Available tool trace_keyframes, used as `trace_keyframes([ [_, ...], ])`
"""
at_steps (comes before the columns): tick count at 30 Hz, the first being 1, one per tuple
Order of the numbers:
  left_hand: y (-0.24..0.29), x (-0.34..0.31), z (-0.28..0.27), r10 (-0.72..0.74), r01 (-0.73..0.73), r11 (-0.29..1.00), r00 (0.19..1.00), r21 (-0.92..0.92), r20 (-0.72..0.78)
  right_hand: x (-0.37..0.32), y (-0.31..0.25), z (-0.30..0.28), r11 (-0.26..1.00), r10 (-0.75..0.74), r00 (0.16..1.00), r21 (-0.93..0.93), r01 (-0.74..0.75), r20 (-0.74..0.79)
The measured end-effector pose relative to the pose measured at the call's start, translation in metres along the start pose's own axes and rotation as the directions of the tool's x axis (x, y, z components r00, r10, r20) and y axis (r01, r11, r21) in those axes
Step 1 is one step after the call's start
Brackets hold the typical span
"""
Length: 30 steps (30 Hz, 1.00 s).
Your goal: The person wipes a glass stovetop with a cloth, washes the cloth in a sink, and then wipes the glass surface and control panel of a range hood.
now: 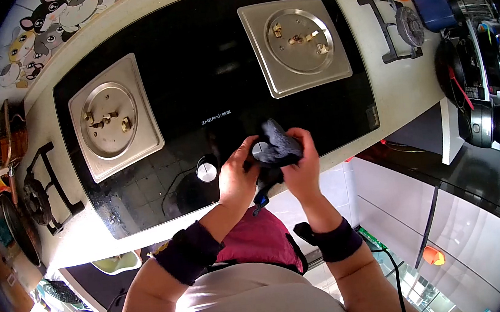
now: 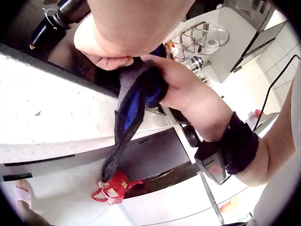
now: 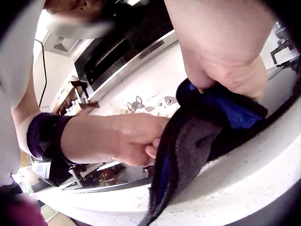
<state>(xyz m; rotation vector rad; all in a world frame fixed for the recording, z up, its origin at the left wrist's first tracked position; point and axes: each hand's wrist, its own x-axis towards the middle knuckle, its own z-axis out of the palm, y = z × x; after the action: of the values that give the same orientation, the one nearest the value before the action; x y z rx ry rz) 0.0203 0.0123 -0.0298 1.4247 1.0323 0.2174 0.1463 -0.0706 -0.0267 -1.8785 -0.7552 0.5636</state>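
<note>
In the head view my right hand point(image 1: 303, 168) grips a fuzzy grey cloth point(image 1: 284, 146) over the right stove knob point(image 1: 259, 148). At that knob's left side is my left hand point(image 1: 237, 178), its fingers and thumb curled round the dark rim. The left wrist view shows the cloth's blue side point(image 2: 131, 113) hanging past the counter edge, between my left hand point(image 2: 122, 28) and right hand point(image 2: 181, 87). In the right wrist view my right hand point(image 3: 228, 63) bunches the cloth point(image 3: 195, 146); it partly hides the left fingertips. The left stove knob point(image 1: 206, 172) stands apart.
Two steel burner plates point(image 1: 151, 130) point(image 1: 338, 70) with bare brass fittings sit in the black glass hob point(image 1: 192, 70). Pan supports lie on the counter at the left point(image 1: 52, 183) and right point(image 1: 392, 28). Pans and jars stand farther out on both sides.
</note>
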Motion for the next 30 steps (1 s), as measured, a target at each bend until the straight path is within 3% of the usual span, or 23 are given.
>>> trace_keyframes([
  [3, 0.001, 0.0, 0.003, 0.062, -0.062, 0.998, 0.997, -0.006, -0.043, 0.002, -0.009, -0.024, 0.991, 0.121, 0.992, -0.053, -0.122, -0.025],
  [6, -0.006, 0.0, 0.005, 0.042, -0.043, 0.998, 0.998, -0.04, -0.041, 0.017, -0.02, -0.023, 0.996, -0.085, 0.986, 0.024, 0.082, 0.14],
  [7, -0.01, 0.001, 0.007, 0.028, -0.03, 0.998, 0.999, -0.058, -0.033, 0.025, -0.029, -0.018, 0.951, -0.278, 0.941, -0.085, 0.298, 0.195],
  [8, -0.014, 0.001, 0.008, 0.049, -0.051, 0.998, 0.998, -0.045, -0.041, 0.026, -0.04, -0.009, 0.951, -0.269, 0.923, -0.075, 0.299, 0.275],
  [10, -0.021, 0.001, 0.008, 0.09, -0.091, 0.996, 0.994, -0.013, -0.057, 0.023, -0.035, -0.003, 0.903, -0.243, 0.885, -0.239, 0.356, 0.398],
  [12, -0.021, 0.001, 0.008, 0.094, -0.094, 0.996, 0.994, -0.003, -0.048, 0.011, -0.013, -0.007, 0.975, -0.166, 0.945, -0.098, 0.201, 0.283],
  [14, -0.007, 0.001, 0.005, 0.083, -0.087, 0.995, 0.995, -0.053, -0.063, 0.0, 0.002, -0.03, 0.995, 0.0, 0.954, -0.096, 0.03, 0.3],
  [15, 0.0, 0.0, 0.002, 0.049, -0.048, 0.999, 0.998, 0.013, -0.04, -0.001, 0.002, -0.039, 0.994, 0.097, 0.945, -0.081, -0.075, 0.312],
  [16, -0.003, 0.0, 0.002, 0.049, -0.049, 0.999, 0.998, 0.01, -0.036, -0.002, 0.002, -0.045, 0.98, 0.161, 0.937, 0.064, -0.189, 0.309],
  [18, -0.015, -0.001, 0.004, 0.055, -0.055, 0.998, 0.998, 0.006, -0.028, 0.014, 0.0, -0.046, 0.99, 0.058, 0.965, 0.109, -0.088, 0.254],
  [20, -0.008, -0.009, 0.001, 0.004, -0.004, 1.0, 1.0, -0.006, -0.027, 0.035, -0.008, -0.027, 0.986, -0.152, 0.961, 0.106, 0.13, 0.231],
  [22, -0.004, -0.018, -0.004, -0.017, 0.016, 1.0, 1.0, -0.021, -0.027, 0.041, -0.019, -0.007, 0.952, -0.282, 0.896, -0.014, 0.305, 0.342],
  [24, -0.004, -0.029, -0.012, -0.007, 0.007, 0.999, 1.0, -0.044, -0.017, 0.024, -0.016, -0.001, 0.933, -0.277, 0.903, -0.133, 0.334, 0.328],
  [28, 0.002, -0.051, -0.029, 0.03, -0.031, 0.999, 0.999, 0.015, 0.041, -0.028, 0.005, -0.023, 0.945, -0.075, 0.966, -0.292, 0.147, 0.246],
  [30, 0.01, -0.06, -0.038, 0.03, -0.03, 1.0, 0.998, -0.008, 0.053, -0.037, 0.011, -0.043, 0.928, -0.116, 0.943, -0.303, 0.215, 0.313],
])
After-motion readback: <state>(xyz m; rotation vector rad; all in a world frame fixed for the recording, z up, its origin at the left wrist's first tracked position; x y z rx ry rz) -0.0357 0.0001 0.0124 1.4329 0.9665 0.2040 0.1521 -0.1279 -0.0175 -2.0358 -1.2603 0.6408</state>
